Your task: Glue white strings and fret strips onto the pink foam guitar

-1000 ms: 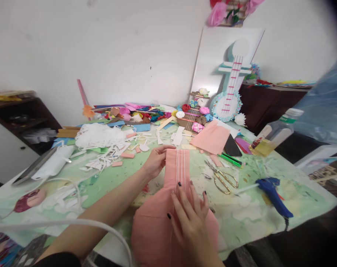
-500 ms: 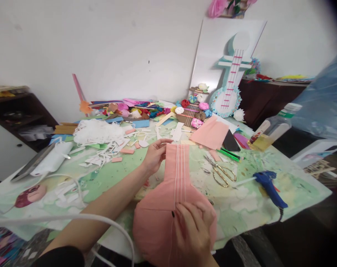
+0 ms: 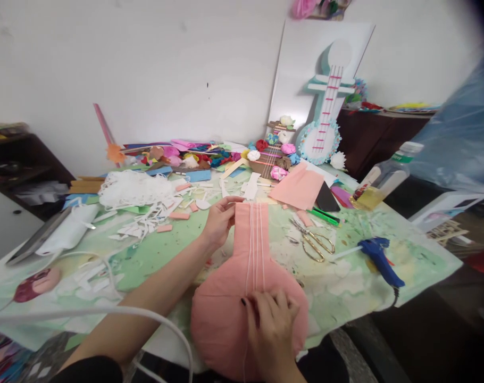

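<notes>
A pink craft instrument [image 3: 216, 306] with a round body and straight neck leans toward me at the table's front edge. Several white strings [image 3: 255, 250] run down its neck onto the body. My left hand [image 3: 220, 221] grips the top left corner of the neck, thumb and fingers closed on it. Over the round body, my right hand [image 3: 270, 324] has its fingers drawn together on the strings, hiding their lower part. One loose string end trails below that hand. A small dark spot shows beside my right fingertips; I cannot tell what it is.
Gold-handled scissors [image 3: 314, 244], a blue glue gun [image 3: 381, 260], a green cutter [image 3: 324, 217] and a bottle [image 3: 387, 178] lie or stand to the right. White string [image 3: 134, 189] is heaped at the left. A white cable [image 3: 146, 314] crosses before my left arm. A blue-and-white model instrument [image 3: 325, 114] stands behind.
My right hand has shifted slightly on the body, its fingers drawn closer together over the strings. My left hand keeps its hold on the neck. The view has turned slightly.
</notes>
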`<state>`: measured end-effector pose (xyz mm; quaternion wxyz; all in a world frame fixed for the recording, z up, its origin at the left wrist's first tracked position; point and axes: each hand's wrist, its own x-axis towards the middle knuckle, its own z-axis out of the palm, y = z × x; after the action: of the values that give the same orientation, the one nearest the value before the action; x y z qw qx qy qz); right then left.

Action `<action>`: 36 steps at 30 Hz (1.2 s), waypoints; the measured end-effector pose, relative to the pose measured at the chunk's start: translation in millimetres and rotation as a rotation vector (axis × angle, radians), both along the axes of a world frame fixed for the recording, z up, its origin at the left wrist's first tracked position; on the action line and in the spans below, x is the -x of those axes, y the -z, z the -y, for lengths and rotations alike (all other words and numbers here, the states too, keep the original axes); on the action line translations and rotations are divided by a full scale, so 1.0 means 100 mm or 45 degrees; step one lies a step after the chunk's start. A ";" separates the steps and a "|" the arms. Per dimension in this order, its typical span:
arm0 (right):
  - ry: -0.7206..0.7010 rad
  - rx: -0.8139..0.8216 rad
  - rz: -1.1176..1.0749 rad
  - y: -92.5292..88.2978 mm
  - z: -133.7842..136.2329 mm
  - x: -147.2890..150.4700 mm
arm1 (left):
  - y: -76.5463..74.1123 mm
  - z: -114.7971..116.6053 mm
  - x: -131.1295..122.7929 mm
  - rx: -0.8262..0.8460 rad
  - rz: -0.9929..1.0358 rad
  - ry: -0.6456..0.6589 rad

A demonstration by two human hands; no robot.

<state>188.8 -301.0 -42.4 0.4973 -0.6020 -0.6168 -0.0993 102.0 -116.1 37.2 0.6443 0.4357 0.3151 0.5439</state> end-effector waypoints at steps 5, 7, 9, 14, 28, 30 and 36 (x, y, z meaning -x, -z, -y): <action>-0.049 -0.005 -0.063 0.07 0.00 0.02 | 0.03 -0.01 -0.02 0.014 0.030 -0.061; -0.064 -0.006 -0.067 0.09 0.00 0.03 | 0.04 -0.02 -0.02 0.018 0.027 -0.077; -0.079 -0.001 -0.065 0.10 0.00 0.03 | 0.04 -0.03 -0.03 0.018 0.031 -0.084; -0.118 0.024 -0.106 0.12 0.01 0.02 | 0.05 -0.06 -0.06 0.007 0.047 -0.083; -0.181 0.169 -0.043 0.07 0.05 -0.02 | 0.20 -0.09 -0.03 -0.191 -0.058 0.142; -0.197 0.185 -0.044 0.08 0.06 -0.03 | 0.19 -0.08 -0.02 -0.190 -0.059 0.166; -0.215 0.188 -0.047 0.07 0.06 -0.03 | 0.16 -0.07 -0.04 -0.197 -0.063 0.162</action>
<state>191.7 -306.5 -49.7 0.4694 -0.5846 -0.6618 -0.0003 105.8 -109.1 21.0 0.6340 0.5167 0.2596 0.5135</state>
